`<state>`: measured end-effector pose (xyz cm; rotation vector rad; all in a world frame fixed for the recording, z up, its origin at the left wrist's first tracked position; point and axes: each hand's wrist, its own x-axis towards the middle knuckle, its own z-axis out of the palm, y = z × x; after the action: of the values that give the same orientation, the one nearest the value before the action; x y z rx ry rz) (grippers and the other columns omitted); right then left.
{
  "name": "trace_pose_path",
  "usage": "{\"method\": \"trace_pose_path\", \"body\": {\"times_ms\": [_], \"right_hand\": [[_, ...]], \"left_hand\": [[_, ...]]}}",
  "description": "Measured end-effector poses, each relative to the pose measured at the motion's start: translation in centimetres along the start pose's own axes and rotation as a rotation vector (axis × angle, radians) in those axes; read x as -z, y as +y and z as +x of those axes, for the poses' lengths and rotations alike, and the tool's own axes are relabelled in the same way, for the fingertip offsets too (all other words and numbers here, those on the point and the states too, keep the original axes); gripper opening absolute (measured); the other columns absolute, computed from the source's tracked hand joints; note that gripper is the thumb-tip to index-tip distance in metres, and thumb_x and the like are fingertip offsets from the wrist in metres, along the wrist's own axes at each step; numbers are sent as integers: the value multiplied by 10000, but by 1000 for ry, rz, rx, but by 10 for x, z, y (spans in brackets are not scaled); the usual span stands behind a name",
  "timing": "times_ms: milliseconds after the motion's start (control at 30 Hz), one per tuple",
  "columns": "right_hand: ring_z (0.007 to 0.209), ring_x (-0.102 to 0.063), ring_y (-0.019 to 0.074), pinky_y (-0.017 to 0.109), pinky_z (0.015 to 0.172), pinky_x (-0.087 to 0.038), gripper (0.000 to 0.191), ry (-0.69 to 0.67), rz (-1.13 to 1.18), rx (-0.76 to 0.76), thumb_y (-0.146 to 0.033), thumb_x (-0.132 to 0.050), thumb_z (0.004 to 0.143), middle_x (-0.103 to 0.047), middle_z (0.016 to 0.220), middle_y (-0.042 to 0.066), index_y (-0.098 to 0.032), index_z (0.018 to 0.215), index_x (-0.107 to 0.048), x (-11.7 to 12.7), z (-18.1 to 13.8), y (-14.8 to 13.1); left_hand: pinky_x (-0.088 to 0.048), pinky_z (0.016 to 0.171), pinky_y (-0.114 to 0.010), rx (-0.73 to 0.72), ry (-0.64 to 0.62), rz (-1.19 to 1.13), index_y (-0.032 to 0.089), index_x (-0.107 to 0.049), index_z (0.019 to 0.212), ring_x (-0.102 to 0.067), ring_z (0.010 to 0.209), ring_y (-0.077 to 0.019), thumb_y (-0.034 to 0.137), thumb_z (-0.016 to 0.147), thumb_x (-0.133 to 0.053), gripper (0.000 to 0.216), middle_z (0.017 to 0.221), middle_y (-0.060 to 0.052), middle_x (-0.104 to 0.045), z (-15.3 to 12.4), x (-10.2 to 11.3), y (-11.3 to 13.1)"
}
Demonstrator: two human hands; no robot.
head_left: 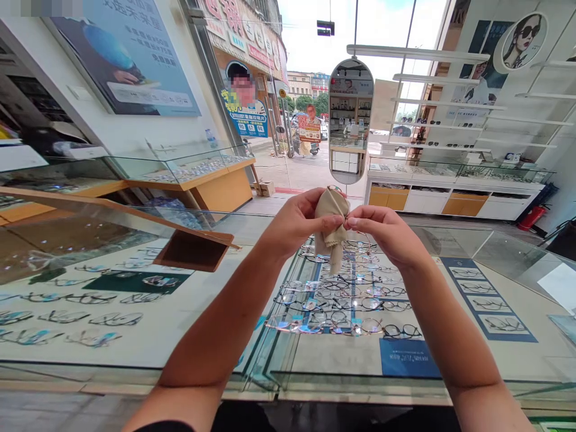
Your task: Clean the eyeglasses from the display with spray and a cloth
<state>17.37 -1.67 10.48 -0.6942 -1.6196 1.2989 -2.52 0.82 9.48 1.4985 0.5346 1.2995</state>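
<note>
Beige, zigzag-edged cloth bunches between left hand and right hand.

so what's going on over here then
A person in an eyewear shop holds a beige cloth with a zigzag edge in both bare hands, out in front of them. The left hand grips the bunched cloth, and the right hand pinches at its right side. Whether the cloth is wrapped around anything is hard to tell. Below the hands, rows of eyeglasses show in a glass display case, and an oval mirror is farther off.
</note>
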Motion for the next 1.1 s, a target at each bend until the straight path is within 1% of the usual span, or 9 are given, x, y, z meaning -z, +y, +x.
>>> {"method": "trace_pose_path", "body": {"times_ms": [167,333,400,467,600,767,900,1033,1100], "right_hand": [[797,-586,133,334,891,-447,170,7,44,30,-363,-819,769,-684,797,-23,-218,771,-730,1,0,0],[800,-572,134,327,861,-437,186,-2,23,36,-371,-816,780,-678,806,-17,-210,777,-724,2,2,3],[803,-560,136,326,848,-428,200,-8,14,36,-383,-812,782,-670,811,-15,-208,781,-716,3,2,4],[804,-545,137,325,837,-420,214,-14,8,37,-398,-803,787,-657,808,-15,-207,781,-706,4,3,4],[782,-513,131,320,800,-394,241,-38,7,21,-409,-804,784,-616,788,-23,-201,777,-683,5,3,5],[803,-520,141,325,804,-412,250,-115,9,1,-425,-811,786,-627,802,-16,-203,810,-697,3,0,7],[831,-543,144,318,827,-431,247,-142,32,2,-409,-837,761,-653,808,-15,-202,838,-726,-1,0,6],[867,-581,155,339,904,-461,218,-191,66,3,-396,-818,774,-681,816,-9,-203,818,-727,-7,2,7],[855,-588,157,349,923,-463,184,-168,70,-5,-377,-792,781,-690,814,-7,-205,818,-736,-9,3,9]], "left_hand": [[-540,598,-193,59,66,-75,174,-805,950,-643,672,-105,365,580,-1031,474,813,-14,-747,0,-6,-4],[-544,581,-181,69,68,-135,191,-821,978,-640,648,-100,304,512,-1052,533,797,-10,-757,0,-11,-7],[-552,586,-181,37,84,-125,196,-823,978,-651,658,-106,296,507,-1050,533,809,-14,-765,1,-12,-10],[-549,580,-182,-27,115,-81,191,-819,942,-642,655,-108,288,503,-1046,504,796,-14,-759,2,-14,-13],[-503,521,-179,-161,165,32,179,-788,832,-590,605,-100,310,504,-1039,433,708,4,-707,4,-15,-16],[-458,498,-179,-257,203,108,188,-737,754,-546,572,-88,381,580,-1015,381,661,24,-663,1,-20,-14],[-437,495,-170,-354,268,108,186,-709,705,-517,559,-74,442,637,-996,391,628,31,-631,-1,-26,-14],[-423,483,-170,-369,325,98,182,-684,674,-479,520,-61,532,705,-950,441,587,37,-596,-2,-30,-17],[-429,486,-172,-351,338,94,181,-674,667,-482,511,-59,585,745,-910,474,582,36,-587,-1,-29,-19]]}}
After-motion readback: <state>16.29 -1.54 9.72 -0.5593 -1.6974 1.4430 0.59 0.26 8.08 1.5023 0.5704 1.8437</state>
